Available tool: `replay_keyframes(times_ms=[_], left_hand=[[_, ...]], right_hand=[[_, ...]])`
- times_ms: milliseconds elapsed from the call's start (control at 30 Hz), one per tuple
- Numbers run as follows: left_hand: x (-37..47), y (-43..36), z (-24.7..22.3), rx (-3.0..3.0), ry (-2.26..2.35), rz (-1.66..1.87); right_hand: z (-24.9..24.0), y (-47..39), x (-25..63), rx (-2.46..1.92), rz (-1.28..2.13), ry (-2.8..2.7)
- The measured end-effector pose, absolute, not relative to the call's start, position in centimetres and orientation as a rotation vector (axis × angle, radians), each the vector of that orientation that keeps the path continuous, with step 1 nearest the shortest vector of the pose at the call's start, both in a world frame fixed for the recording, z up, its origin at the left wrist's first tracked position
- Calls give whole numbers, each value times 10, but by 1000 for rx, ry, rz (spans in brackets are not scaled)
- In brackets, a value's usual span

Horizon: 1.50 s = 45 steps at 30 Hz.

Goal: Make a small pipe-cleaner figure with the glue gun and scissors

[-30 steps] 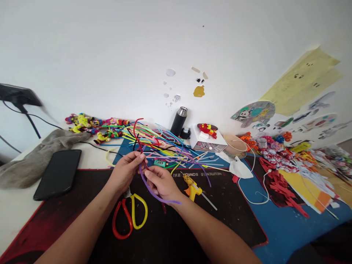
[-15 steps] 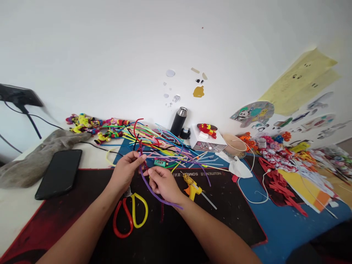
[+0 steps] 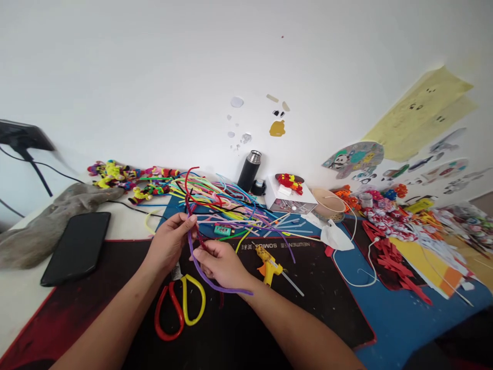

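My left hand [image 3: 172, 240] pinches a purple pipe cleaner [image 3: 208, 281] together with a dark red one [image 3: 200, 237], their upper ends rising above its thumb. The purple stem curves down and across my right wrist. Just to the right and lower, my right hand [image 3: 222, 263] is closed on the dark red pipe cleaner; its lower end hangs under the hand. Scissors [image 3: 169, 314] with one red and one yellow handle lie below my left hand, their blades partly hidden. Beyond both hands is a heap of coloured pipe cleaners [image 3: 231, 198].
A yellow glue gun [image 3: 270, 266] lies on the black mat [image 3: 308, 303], right of my hands. A phone [image 3: 77, 246] rests at the left. Behind stand a black flask [image 3: 249, 172] and a white box [image 3: 283, 203]. Red strips [image 3: 393, 267] cover the right side.
My right hand has moved slightly down and left along the dark red pipe cleaner, which now shows stretched between the hands. The view has shifted a little.
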<state>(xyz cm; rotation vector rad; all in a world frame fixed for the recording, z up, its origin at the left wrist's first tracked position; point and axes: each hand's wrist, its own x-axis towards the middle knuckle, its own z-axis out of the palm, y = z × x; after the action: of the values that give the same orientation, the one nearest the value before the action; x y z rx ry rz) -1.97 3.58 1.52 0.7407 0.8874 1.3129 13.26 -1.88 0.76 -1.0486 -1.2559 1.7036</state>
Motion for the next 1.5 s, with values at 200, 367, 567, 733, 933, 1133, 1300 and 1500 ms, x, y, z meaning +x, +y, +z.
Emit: replay_keyframes(times_ms=[200, 367, 567, 733, 933, 1133, 1300, 1500], left_hand=[[-21, 35, 19, 699, 889, 1337], [-22, 36, 19, 670, 885, 1378], [-25, 37, 18, 688, 905, 1399], [-30, 43, 15, 633, 939, 1461], [-34, 46, 16, 581, 1002, 1492], [-33, 45, 16, 600, 1010, 1449], [-34, 46, 15, 601, 1023, 1440], [-33, 44, 21, 616, 1056, 1424]], right_hand=[[18, -8, 134, -1042, 1666, -1340], [21, -6, 132, -985, 1744, -1386], [38, -2, 131, -1057, 1736, -1433], [56, 23, 155, -1164, 1514, -1455], [77, 62, 194, -1486, 837, -1853], [90, 100, 216, -1754, 370, -2095], [86, 124, 230, -1863, 242, -2029], [71, 126, 243, -1815, 258, -1925]])
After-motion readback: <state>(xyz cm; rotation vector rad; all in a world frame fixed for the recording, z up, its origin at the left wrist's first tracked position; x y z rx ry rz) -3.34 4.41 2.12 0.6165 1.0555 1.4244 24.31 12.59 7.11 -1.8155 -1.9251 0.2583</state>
